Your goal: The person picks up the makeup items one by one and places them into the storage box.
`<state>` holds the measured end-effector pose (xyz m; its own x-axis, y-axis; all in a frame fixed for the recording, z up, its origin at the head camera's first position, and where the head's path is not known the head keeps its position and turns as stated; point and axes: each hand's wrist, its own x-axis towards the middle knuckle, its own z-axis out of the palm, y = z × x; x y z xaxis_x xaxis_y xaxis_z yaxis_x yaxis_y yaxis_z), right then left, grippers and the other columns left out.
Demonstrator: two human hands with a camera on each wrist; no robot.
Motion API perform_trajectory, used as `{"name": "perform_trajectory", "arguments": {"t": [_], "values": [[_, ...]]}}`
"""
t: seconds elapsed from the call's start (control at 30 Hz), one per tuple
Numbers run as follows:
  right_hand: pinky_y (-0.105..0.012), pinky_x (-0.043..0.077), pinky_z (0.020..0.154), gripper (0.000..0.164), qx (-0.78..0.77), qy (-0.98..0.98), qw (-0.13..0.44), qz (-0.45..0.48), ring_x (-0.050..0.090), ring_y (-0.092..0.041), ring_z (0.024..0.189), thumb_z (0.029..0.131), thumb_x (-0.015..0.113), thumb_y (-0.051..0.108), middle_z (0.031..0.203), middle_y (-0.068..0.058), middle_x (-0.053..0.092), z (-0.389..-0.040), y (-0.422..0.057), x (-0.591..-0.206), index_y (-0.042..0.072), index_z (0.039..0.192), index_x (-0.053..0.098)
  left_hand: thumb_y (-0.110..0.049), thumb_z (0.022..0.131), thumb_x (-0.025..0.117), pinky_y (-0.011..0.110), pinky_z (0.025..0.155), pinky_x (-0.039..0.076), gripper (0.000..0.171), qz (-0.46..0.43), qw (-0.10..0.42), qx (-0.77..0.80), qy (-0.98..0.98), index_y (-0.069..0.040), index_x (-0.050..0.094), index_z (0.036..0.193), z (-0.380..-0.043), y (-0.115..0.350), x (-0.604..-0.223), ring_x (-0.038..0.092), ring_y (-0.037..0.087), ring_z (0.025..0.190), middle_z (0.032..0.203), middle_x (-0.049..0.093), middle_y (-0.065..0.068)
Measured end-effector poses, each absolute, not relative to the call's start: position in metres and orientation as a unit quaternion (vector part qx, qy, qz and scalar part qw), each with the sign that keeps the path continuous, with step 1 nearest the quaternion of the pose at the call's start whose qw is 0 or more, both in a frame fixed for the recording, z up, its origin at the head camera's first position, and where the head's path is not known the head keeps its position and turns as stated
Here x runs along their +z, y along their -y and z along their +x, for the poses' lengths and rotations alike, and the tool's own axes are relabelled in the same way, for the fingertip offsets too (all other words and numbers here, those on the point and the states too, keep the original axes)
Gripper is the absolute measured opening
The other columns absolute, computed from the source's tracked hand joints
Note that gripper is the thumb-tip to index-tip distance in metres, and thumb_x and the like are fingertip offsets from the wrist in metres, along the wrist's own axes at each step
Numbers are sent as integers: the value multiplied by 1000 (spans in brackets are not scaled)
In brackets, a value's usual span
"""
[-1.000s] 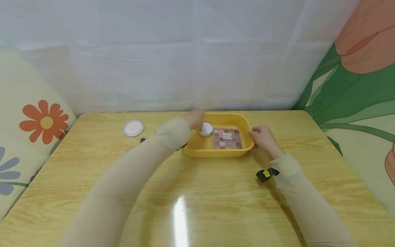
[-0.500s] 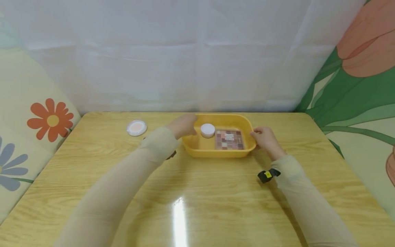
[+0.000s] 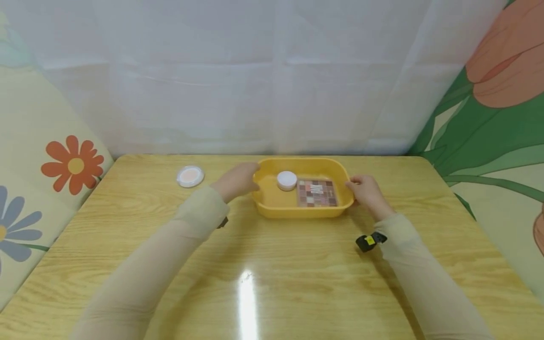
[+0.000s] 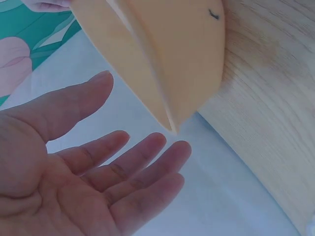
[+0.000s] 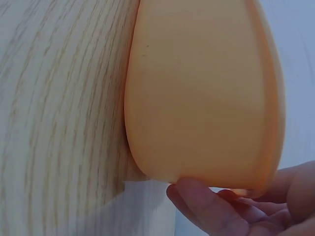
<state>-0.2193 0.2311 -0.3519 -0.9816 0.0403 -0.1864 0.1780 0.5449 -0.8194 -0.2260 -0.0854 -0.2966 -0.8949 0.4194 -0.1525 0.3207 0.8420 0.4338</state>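
A yellow plastic basin [image 3: 303, 213] stands on the wooden table. Inside it lie a round white-lidded container [image 3: 286, 180] and a flat eyeshadow palette [image 3: 317, 193] with brown and pink squares. My right hand [image 3: 366, 192] grips the basin's right end; in the right wrist view its thumb and fingers [image 5: 206, 206] pinch the rim and wall. My left hand [image 3: 239, 180] is beside the basin's left end. In the left wrist view that hand [image 4: 98, 172] has its palm up and fingers spread, holding nothing, with the basin's rim just past the fingertips.
A round compact [image 3: 190, 176] with a clear edge and pale pink centre lies on the table [image 3: 297, 274], left of the left hand. A white cloth [image 3: 272, 80] hangs behind the table. Flower-printed panels [image 3: 72, 165] stand at both sides.
My left hand has drawn back leftward out of the basin, leaving the round white container inside. The right hand keeps its grip on the right end.
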Motion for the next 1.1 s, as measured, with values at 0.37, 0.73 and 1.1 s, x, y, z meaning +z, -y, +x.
{"name": "perform_trajectory", "arguments": {"t": [0.37, 0.73, 1.1], "values": [[-25, 56, 59, 41, -466, -879, 75, 66, 59, -17, 78, 103, 41, 9, 118, -33, 52, -219, -233, -352, -21, 131, 42, -8, 91, 65, 49, 112, 30, 57, 175, 126, 213, -953, 11, 41, 138, -216, 107, -301, 41, 40, 131, 141, 44, 28], [-23, 55, 59, 40, -463, -881, 71, 66, 59, -16, 77, 103, 41, 8, 118, -34, 53, -219, -230, -352, -22, 130, 43, -8, 94, 61, 52, 108, 35, 57, 150, 132, 245, -949, 12, 36, 141, -203, 130, -305, 44, 44, 128, 142, 42, 30], [-24, 56, 60, 41, -468, -878, 78, 64, 60, -22, 83, 103, 40, 9, 118, -33, 52, -219, -230, -351, -22, 130, 42, -9, 95, 61, 51, 106, 38, 58, 119, 142, 257, -948, 10, 33, 143, -200, 142, -316, 50, 44, 122, 139, 43, 33]]}}
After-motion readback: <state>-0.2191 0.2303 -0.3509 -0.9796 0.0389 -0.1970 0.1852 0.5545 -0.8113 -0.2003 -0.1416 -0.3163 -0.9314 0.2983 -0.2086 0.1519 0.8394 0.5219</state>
